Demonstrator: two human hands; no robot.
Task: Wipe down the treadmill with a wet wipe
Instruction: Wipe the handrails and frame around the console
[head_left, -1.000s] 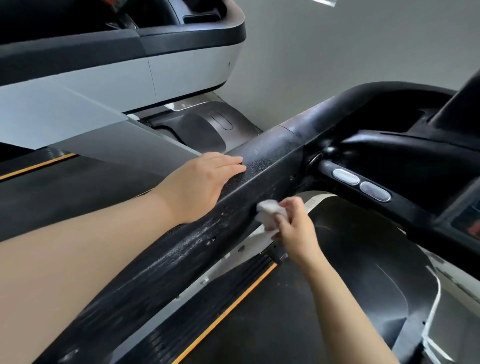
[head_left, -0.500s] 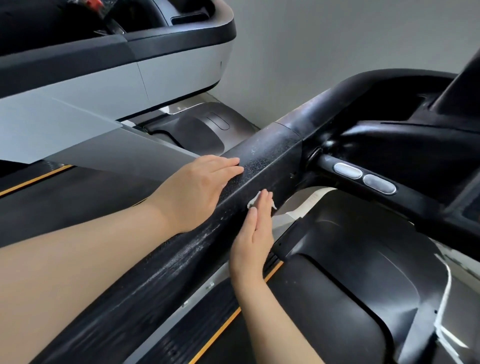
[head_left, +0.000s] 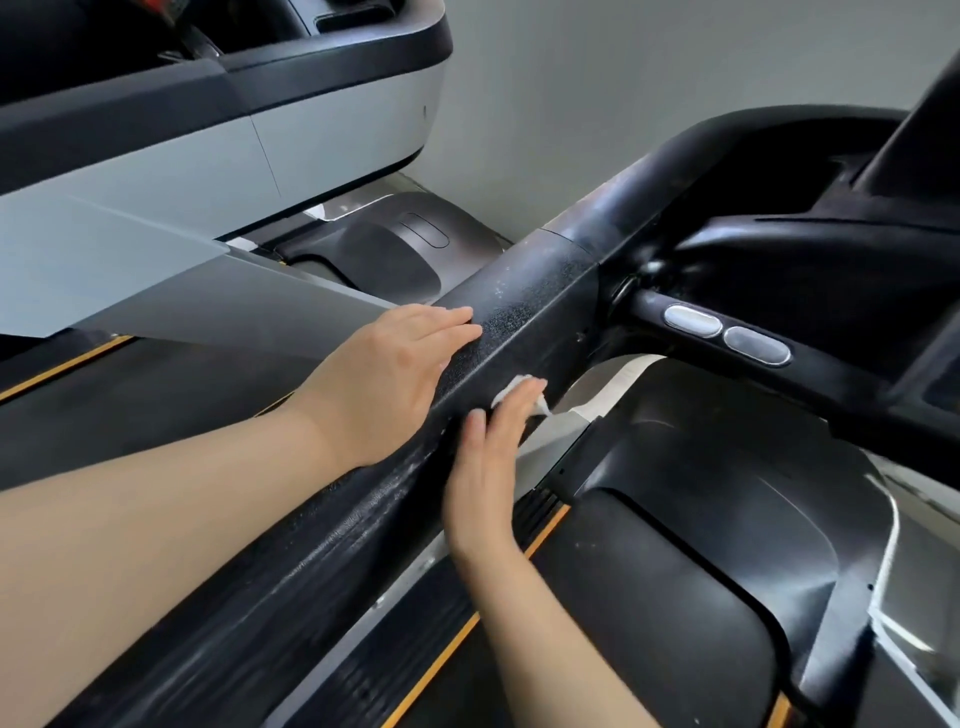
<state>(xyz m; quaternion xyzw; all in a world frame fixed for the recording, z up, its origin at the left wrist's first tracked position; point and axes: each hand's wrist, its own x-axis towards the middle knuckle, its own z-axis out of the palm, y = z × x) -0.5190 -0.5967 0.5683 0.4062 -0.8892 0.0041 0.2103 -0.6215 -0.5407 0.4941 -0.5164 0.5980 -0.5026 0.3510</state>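
Black textured plastic covers the treadmill's side handrail (head_left: 519, 312), which runs diagonally through the head view, the only view supplied. It carries pale streaks and specks along its length.

The right hand (head_left: 488, 457) lies flat against the inner face of the handrail, fingers straight and together, pressing the wet wipe (head_left: 511, 387) onto that face. It presses rather than grasps. The wipe shows only as a small white edge past the fingertips. The left hand (head_left: 395, 379) rests on top of the handrail, fingers extended and relaxed, holding nothing; it appears to brace.

Beyond the handrail junction sit two oval pulse sensors (head_left: 727, 332) on a crossbar. A second machine (head_left: 218, 150), grey and black, stands to the left.

Risks, as judged:
- The wipe is held by palm pressure alone. Easing off during a stroke could let it slip and drop to the deck (head_left: 675, 571) below.
- It looks bunched small, so each pass would cover little and could leave streaks.
- Moisture carried toward the sensors or console could enter seams.

Limits of observation:
- Most of the wipe is hidden under the right hand; its size and wetness cannot be told.
- The console is cut off at the right edge.
- The lower handrail is blurred, so wiped and unwiped areas cannot be separated.
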